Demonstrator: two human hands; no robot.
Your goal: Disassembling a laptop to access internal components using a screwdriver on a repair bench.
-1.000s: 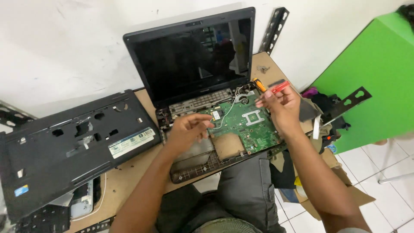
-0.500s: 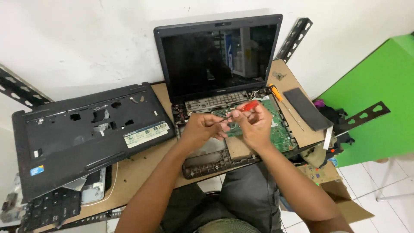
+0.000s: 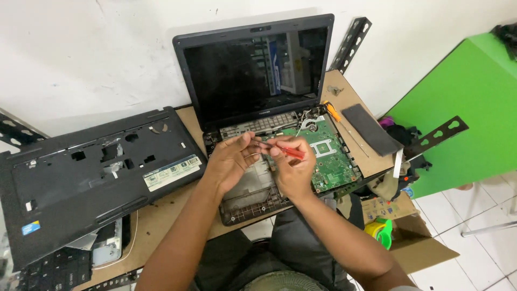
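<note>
A dismantled black laptop (image 3: 253,75) stands open on the small wooden table (image 3: 161,213), its green circuit board (image 3: 328,153) bare. My right hand (image 3: 293,167) holds a red-handled screwdriver (image 3: 285,151) over the middle of the laptop's base. My left hand (image 3: 231,161) is right beside it, fingertips pinching the screwdriver's thin shaft near the tip. Both hands hover just above the open base, left of the circuit board.
The laptop's removed black cover (image 3: 91,172) lies upside down at the left. An orange-handled screwdriver (image 3: 334,113) and a dark flat pad (image 3: 371,129) lie at the right of the table. A green panel (image 3: 463,113) and a cardboard box (image 3: 414,237) stand at right.
My right hand brought the red screwdriver from the right side of the laptop to its middle. My left hand rose off the base and took hold of the shaft.
</note>
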